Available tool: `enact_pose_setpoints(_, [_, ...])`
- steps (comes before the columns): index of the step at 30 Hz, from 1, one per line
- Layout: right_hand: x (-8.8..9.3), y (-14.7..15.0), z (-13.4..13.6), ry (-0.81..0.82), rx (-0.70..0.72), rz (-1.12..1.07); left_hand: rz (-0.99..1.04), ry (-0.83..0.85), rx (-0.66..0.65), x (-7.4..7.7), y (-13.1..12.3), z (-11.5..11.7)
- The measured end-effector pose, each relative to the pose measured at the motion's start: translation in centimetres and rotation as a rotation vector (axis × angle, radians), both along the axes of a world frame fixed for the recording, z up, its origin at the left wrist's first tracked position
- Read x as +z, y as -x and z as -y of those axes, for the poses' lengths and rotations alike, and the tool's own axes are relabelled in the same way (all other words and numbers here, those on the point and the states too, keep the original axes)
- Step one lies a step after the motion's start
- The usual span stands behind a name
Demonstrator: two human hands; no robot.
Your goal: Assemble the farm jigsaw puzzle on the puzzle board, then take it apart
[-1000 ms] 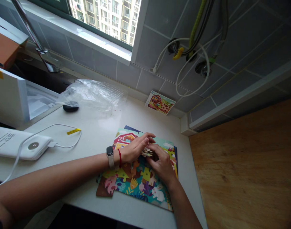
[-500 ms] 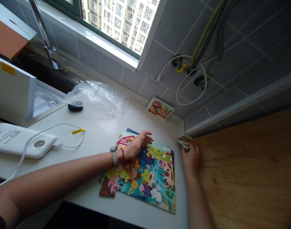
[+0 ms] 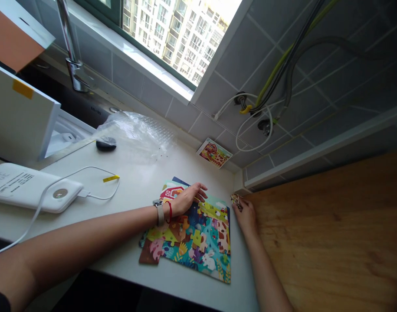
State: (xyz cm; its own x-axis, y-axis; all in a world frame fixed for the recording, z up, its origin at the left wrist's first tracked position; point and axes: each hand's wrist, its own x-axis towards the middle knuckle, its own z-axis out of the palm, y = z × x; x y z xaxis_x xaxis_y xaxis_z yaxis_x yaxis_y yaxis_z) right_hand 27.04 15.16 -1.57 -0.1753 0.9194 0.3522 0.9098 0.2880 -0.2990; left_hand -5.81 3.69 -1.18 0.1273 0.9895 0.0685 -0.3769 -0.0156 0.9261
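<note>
A colourful farm puzzle (image 3: 209, 242) lies on the white counter, with a rabbit, a cow and a barn on it. A brown and pink piece (image 3: 150, 252) juts out at its lower left corner. My left hand (image 3: 188, 200) rests over the puzzle's upper part, fingers slightly apart and holding nothing visible. To the right of the puzzle, my right hand (image 3: 246, 213) grips a small patterned stack of pieces (image 3: 236, 201) near the counter's corner. Against the tiled wall leans a small picture card (image 3: 214, 153) with a barn and a cow.
Crumpled clear plastic (image 3: 136, 132) and a black mouse-like object (image 3: 106, 144) lie behind on the counter. A white power bank (image 3: 32, 187) with a cable is at the left. The sink tap (image 3: 75, 69) stands at the back left, and a wooden board (image 3: 331, 229) is at the right.
My right hand has moved left with the small stack, closer to the puzzle, and the stack has turned. My left hand stays on the puzzle. The camera view has shifted slightly.
</note>
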Motion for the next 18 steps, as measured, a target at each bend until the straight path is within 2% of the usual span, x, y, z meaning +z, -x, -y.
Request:
enact_pose_setpoints(6, [-0.6,0.4,0.3,-0.064,-0.022,-0.034,0.059,0.035,-0.007,0.5,0.2,0.1])
enact_pose_setpoints(10, [-0.8,0.8,-0.2,-0.082,-0.034,-0.052,0.094,0.036,-0.019,0.3,0.2,0.1])
enact_pose_setpoints(18, [0.2,1.6,0.8,-0.067,-0.035,-0.081,0.143,0.055,-0.067,-0.3,0.0,-0.5])
